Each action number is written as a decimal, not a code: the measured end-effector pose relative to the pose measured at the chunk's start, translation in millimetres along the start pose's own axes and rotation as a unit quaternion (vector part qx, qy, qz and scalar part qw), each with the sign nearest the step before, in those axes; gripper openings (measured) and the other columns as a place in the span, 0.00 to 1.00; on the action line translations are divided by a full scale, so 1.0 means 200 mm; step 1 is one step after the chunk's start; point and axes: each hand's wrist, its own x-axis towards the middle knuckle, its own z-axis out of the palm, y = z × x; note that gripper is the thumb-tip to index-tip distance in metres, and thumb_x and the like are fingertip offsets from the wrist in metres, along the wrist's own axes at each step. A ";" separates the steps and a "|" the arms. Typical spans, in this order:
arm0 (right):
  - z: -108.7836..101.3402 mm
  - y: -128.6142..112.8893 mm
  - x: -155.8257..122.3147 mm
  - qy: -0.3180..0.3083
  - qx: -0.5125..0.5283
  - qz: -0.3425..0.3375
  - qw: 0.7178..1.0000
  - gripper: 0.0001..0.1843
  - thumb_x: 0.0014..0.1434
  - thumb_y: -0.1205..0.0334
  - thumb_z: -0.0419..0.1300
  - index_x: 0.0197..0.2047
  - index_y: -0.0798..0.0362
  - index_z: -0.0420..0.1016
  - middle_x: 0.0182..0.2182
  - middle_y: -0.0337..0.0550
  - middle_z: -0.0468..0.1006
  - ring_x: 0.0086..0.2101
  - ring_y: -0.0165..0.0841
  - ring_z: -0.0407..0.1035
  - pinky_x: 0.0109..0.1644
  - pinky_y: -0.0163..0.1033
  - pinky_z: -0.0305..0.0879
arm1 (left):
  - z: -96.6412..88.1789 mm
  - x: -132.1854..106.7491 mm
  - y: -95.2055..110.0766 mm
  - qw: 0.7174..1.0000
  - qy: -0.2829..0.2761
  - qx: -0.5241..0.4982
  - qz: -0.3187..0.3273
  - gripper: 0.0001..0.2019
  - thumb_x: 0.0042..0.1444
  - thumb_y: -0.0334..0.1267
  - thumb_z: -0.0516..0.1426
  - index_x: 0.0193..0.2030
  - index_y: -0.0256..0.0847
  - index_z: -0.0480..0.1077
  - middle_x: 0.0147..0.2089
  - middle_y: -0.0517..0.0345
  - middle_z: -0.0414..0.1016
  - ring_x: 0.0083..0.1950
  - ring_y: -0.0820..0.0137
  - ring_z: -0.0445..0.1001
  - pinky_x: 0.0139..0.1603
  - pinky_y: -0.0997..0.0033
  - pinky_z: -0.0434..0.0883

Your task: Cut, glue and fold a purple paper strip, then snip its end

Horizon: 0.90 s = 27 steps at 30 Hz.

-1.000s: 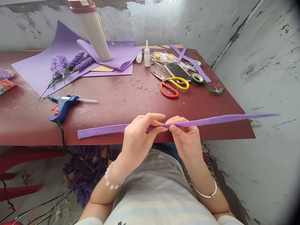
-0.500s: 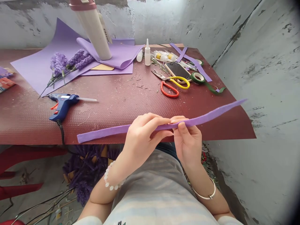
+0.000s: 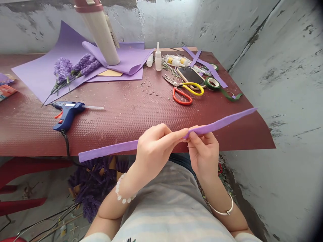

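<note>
Maroon tabletop [image 3: 126, 114], left hand [image 3: 153, 156], right hand [image 3: 203, 156], one purple felt strip [image 3: 111, 150] between.

Maroon table [image 3: 131, 117]: glue gun [image 3: 67, 112], scissors [image 3: 185, 88], phone [image 3: 190, 75], green tape [image 3: 208, 82], purple sheets [image 3: 37, 80].

Long narrow strip of lilac felt [image 3: 108, 150], matte, soft, edges slightly uneven. Blunt wide end at left, hanging lower, past left hand [image 3: 153, 156]. Other half tapers to sharp tip, rising up and right beyond right hand [image 3: 203, 156]. Strip held in air, tilted, over front edge of dark red table [image 3: 131, 117]. Left fingers [image 3: 176, 135] and right fingers [image 3: 194, 137] pinch it near middle, close together; felt slightly bent there.
</note>
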 end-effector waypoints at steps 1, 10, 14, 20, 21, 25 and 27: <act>0.00 0.00 0.00 0.005 0.003 0.007 1.000 0.03 0.56 0.64 0.73 0.34 0.47 0.85 0.28 0.35 0.82 0.29 0.28 0.75 0.36 0.35 0.76 | 0.00 0.00 -0.01 1.000 0.004 0.009 0.020 0.11 0.65 0.28 0.63 0.51 0.42 0.81 0.29 0.63 0.73 0.29 0.76 0.68 0.33 0.74 0.67; -0.04 -0.05 0.05 0.090 0.024 -0.027 0.995 0.09 0.47 0.61 0.79 0.30 0.48 0.85 0.25 0.32 0.82 0.24 0.25 0.73 0.30 0.30 0.75 | -0.07 -0.03 -0.03 1.000 -0.010 0.010 0.023 0.11 0.64 0.25 0.63 0.49 0.42 0.81 0.35 0.60 0.84 0.33 0.75 0.75 0.36 0.73 0.70; -0.08 -0.08 0.11 0.125 0.053 -0.043 0.990 0.13 0.42 0.60 0.82 0.30 0.47 0.85 0.26 0.30 0.81 0.25 0.23 0.72 0.31 0.30 0.76 | -0.12 -0.03 -0.05 0.995 0.042 0.020 -0.084 0.06 0.65 0.29 0.63 0.39 0.42 0.80 0.32 0.62 0.83 0.32 0.76 0.78 0.35 0.75 0.72; -0.11 -0.08 0.12 0.121 0.054 -0.032 0.991 0.14 0.42 0.60 0.82 0.31 0.48 0.84 0.27 0.31 0.80 0.26 0.24 0.71 0.32 0.30 0.74 | -0.14 -0.02 -0.07 0.982 0.101 0.034 -0.154 0.20 0.76 0.40 0.50 0.32 0.41 0.75 0.26 0.62 0.78 0.27 0.77 0.75 0.34 0.75 0.70; -0.11 -0.07 0.12 0.119 0.052 -0.031 0.991 0.14 0.42 0.60 0.82 0.31 0.48 0.84 0.26 0.31 0.80 0.26 0.24 0.70 0.32 0.31 0.74 | -0.13 -0.01 -0.06 0.987 0.081 0.027 -0.136 0.18 0.75 0.42 0.52 0.35 0.41 0.76 0.31 0.60 0.81 0.31 0.75 0.78 0.37 0.75 0.72; -0.11 -0.06 0.12 0.111 0.033 -0.028 0.993 0.12 0.45 0.59 0.81 0.31 0.47 0.84 0.28 0.32 0.78 0.27 0.25 0.69 0.33 0.33 0.73 | -0.07 0.03 -0.04 0.997 -0.028 0.007 -0.071 0.13 0.65 0.44 0.65 0.51 0.40 0.76 0.44 0.55 0.83 0.44 0.69 0.81 0.46 0.71 0.75; -0.10 -0.05 0.11 0.091 0.026 -0.041 0.995 0.10 0.48 0.58 0.80 0.31 0.46 0.85 0.29 0.34 0.78 0.28 0.26 0.69 0.34 0.33 0.73 | -0.04 0.04 -0.02 0.997 -0.052 0.015 -0.054 0.08 0.62 0.39 0.67 0.44 0.40 0.77 0.38 0.58 0.82 0.40 0.70 0.79 0.42 0.73 0.74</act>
